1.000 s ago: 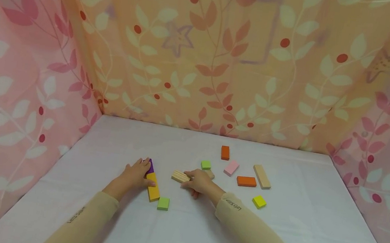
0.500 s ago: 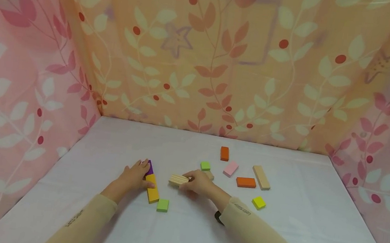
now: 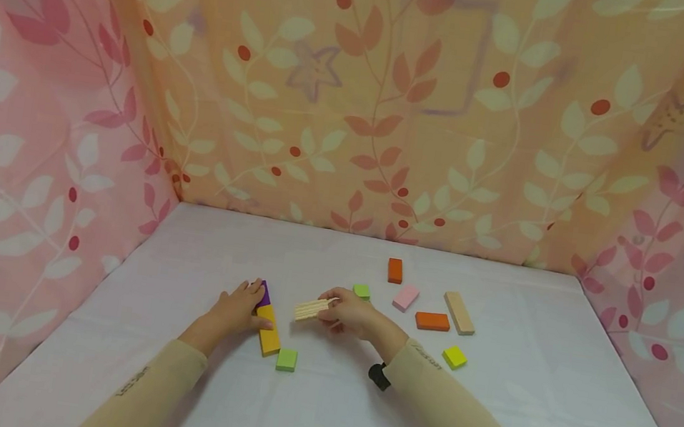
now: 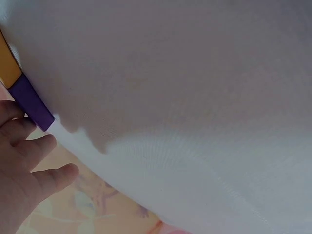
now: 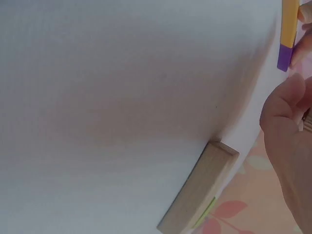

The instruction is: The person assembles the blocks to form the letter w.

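My left hand [image 3: 235, 309] rests beside a row of wooden toy blocks. Its fingers touch the purple block [image 4: 33, 103], and its thumb lies over the yellow-orange block [image 3: 269, 341], which sits end to end with the purple one. To the right, my right hand [image 3: 351, 313] pinches a natural wood block with a ridged face [image 3: 310, 310], lifted off the table and tilted. Only a sliver of it shows in the right wrist view. A plain wood block [image 5: 200, 190] lies below the right hand there; the hand hides it in the head view. A green block [image 3: 287, 360] lies near the row's close end.
Behind the right hand is another green block [image 3: 360, 291]. Further right lie a pink block [image 3: 405, 297], two red-orange blocks [image 3: 432, 321], a long wood block [image 3: 459, 313] and a yellow block [image 3: 455, 357]. Floral curtains [image 3: 357, 100] border the white-covered table [image 3: 315, 419].
My right hand has raised the ridged wood block from the table and tilted it, shifting it slightly left. A black device under the right wrist has come into view. The left hand stays put.
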A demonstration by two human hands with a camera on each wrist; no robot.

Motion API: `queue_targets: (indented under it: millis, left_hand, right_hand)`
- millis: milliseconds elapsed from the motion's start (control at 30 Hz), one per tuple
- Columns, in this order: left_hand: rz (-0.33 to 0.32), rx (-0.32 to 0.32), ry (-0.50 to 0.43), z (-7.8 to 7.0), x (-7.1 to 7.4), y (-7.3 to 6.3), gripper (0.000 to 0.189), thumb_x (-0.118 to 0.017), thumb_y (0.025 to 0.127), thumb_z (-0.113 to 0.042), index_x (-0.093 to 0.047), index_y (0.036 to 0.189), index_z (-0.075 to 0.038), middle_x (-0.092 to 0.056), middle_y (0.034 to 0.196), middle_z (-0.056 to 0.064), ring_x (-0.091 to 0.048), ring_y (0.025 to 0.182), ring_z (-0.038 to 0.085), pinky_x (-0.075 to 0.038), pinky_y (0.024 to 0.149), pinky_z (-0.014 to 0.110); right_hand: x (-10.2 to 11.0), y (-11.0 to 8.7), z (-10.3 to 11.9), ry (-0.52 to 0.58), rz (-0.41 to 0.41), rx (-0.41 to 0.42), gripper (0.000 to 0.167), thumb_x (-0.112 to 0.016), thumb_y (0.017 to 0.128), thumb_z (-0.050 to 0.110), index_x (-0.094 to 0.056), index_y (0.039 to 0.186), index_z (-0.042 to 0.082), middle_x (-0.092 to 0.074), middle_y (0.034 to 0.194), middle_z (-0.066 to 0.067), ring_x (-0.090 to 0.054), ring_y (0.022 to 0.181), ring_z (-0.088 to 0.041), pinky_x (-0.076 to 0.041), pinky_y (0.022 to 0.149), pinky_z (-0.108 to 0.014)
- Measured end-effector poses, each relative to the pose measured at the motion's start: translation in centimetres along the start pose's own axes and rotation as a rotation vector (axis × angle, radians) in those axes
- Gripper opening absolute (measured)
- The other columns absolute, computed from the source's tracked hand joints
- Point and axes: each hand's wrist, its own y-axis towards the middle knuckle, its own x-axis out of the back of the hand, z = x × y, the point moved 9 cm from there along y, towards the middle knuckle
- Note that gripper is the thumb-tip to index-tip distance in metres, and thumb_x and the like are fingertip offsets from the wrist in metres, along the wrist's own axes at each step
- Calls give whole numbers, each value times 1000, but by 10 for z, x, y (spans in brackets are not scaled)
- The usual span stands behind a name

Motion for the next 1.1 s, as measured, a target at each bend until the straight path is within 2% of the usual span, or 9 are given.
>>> queue_targets:
  millis: [133, 300, 500, 633, 867, 967, 1033, 1100]
  left_hand:
    - [-7, -6, 2, -1, 1, -1, 87, -70, 86, -43, -34, 144, 12, -25, 154, 28, -21, 139, 49, -20, 103, 72]
    - [-12, -8, 13, -2, 2, -1, 87, -70, 87, -44, -35, 144, 12, -25, 153, 28, -22, 139, 50, -21, 103, 72]
    - [-10, -9, 5, -2, 2, -2, 87, -70, 87, -43, -34, 144, 12, -24, 154, 28, -21, 139, 50, -20, 103, 72]
    - [-8, -14, 4, -1, 1, -1, 86, -69, 87, -43, -34, 144, 12, -24, 154, 28, -21, 139, 50, -20, 103, 72]
    - [-2, -6, 2, 1, 0, 1, 87, -69, 88, -42, -33, 145, 12, -23, 154, 28, -20, 140, 49, -19, 104, 71]
    - [2, 0, -2, 1, -1, 1, 86, -69, 88, -42, -32, 145, 11, -23, 155, 28, -19, 140, 49, -19, 104, 71]
    - [4, 3, -3, 1, -1, 1, 86, -69, 88, -42, -32, 145, 11, -22, 155, 27, -19, 140, 49, -18, 104, 71]
    - [4, 3, -4, 1, -1, 1, 86, -69, 88, -42, -32, 145, 11, -23, 155, 28, -19, 140, 49, -18, 104, 71]
  right_hand:
    - [-1, 3, -1, 31, 10, -13, 38, -57, 95, 0, -59, 132, 7, -54, 95, -9, -55, 74, -19, -45, 59, -25]
    - [-3, 5, 2, 14, 13, -20, 42, -55, 96, 1, -56, 137, 9, -53, 94, -8, -54, 75, -19, -46, 61, -26]
    - [-3, 7, 3, -20, -11, -30, 32, -59, 94, 2, -58, 126, 4, -56, 90, -8, -55, 74, -19, -47, 60, -27]
    - [-2, 7, 2, -61, -11, -28, 28, -59, 94, 2, -63, 122, 5, -56, 91, -8, -54, 75, -19, -46, 62, -26]
    - [-2, 7, -1, -195, -57, -14, 27, -64, 90, 0, -70, 115, 6, -54, 81, -3, -50, 67, -14, -40, 57, -21]
    - [-5, 6, -1, -280, -81, 10, 27, -66, 88, 0, -69, 115, 4, -57, 79, -6, -48, 63, -13, -40, 54, -22]
    - [-7, 6, 0, -375, -104, 35, 27, -69, 87, 3, -69, 114, 4, -62, 91, -9, -53, 73, -15, -45, 62, -26]
    - [-9, 5, 1, -473, -126, 48, 29, -73, 85, 8, -69, 114, 5, -63, 108, -13, -58, 92, -21, -49, 78, -33]
